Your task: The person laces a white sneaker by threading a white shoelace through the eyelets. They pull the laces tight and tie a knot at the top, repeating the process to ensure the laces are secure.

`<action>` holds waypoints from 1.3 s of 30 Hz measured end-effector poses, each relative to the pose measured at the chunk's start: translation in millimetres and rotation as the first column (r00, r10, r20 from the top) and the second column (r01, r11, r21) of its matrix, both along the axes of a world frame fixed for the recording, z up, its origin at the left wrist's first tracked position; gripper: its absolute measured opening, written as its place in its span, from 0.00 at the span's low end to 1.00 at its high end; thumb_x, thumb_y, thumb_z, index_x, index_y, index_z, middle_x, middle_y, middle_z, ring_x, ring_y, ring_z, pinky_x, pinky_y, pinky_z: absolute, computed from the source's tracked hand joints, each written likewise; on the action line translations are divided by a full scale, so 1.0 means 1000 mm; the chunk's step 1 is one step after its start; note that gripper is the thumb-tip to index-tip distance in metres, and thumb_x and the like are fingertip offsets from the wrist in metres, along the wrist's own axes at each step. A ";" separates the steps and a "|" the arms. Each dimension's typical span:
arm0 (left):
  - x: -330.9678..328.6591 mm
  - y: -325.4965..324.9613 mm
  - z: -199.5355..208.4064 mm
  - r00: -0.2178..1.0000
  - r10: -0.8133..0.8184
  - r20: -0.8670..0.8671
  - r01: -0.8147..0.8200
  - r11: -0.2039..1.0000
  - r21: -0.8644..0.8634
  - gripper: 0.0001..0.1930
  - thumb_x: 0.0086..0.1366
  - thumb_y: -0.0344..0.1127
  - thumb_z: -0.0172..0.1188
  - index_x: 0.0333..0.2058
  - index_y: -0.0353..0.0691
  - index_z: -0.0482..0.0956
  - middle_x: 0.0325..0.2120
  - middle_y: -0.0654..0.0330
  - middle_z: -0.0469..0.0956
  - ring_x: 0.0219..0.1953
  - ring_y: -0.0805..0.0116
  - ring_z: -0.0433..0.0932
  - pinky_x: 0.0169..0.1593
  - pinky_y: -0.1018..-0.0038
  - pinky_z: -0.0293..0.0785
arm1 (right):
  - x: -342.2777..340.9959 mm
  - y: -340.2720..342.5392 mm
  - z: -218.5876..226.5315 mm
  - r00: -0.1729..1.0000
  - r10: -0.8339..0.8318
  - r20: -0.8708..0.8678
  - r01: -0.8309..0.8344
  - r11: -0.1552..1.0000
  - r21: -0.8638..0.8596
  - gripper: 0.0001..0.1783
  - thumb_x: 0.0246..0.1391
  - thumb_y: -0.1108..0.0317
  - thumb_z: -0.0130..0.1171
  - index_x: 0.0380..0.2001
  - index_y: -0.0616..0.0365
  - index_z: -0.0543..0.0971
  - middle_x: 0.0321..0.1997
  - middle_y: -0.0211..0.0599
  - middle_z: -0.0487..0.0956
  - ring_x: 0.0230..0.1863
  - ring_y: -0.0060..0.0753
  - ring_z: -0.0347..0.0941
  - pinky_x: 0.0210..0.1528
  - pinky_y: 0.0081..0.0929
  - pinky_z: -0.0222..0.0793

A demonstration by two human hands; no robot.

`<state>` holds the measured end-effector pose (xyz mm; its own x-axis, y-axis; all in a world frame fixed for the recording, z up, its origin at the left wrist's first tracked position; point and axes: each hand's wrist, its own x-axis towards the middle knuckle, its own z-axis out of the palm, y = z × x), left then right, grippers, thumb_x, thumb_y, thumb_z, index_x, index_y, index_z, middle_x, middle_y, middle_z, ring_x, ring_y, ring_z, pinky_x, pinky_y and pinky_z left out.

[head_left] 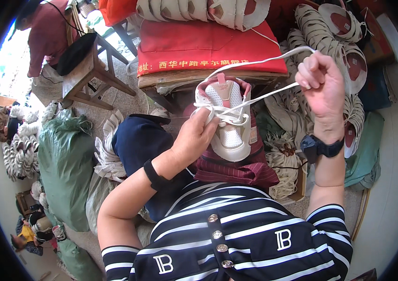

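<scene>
White shoe [230, 153]: on maroon cloth [236, 173], just beyond the striped shirt [180, 232]; long axis near to far, toe near.
Left hand [193, 132]: the nearer one, at the shoe's left side, fingers pinching the laces [228, 113].
Right hand [320, 80]: well apart, fingers curled on stretched laces; from it, the shoe lies left and nearer.

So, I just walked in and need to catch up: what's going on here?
A person is handling a pale shoe with both hands, its toe pointing toward them. The left hand is at the crossed lacing, though its exact grip is partly hidden. The right hand is raised off to the side, holding white lace, with two strands running out from the shoe. Maroon striped cloth shows beneath the shoe.
</scene>
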<state>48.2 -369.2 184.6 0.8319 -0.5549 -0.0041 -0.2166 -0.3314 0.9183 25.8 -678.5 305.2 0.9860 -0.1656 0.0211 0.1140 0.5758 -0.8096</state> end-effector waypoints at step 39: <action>0.035 0.062 0.050 0.684 0.095 -0.724 -0.467 0.819 -0.333 0.07 0.74 0.34 0.56 0.47 0.40 0.75 0.23 0.74 0.64 0.21 0.85 0.58 0.28 0.82 0.58 | -0.011 0.097 -0.059 0.954 0.282 0.101 0.089 0.054 -0.995 0.09 0.52 0.70 0.64 0.36 0.58 0.77 0.42 0.43 0.74 0.41 0.46 0.77 0.42 0.39 0.74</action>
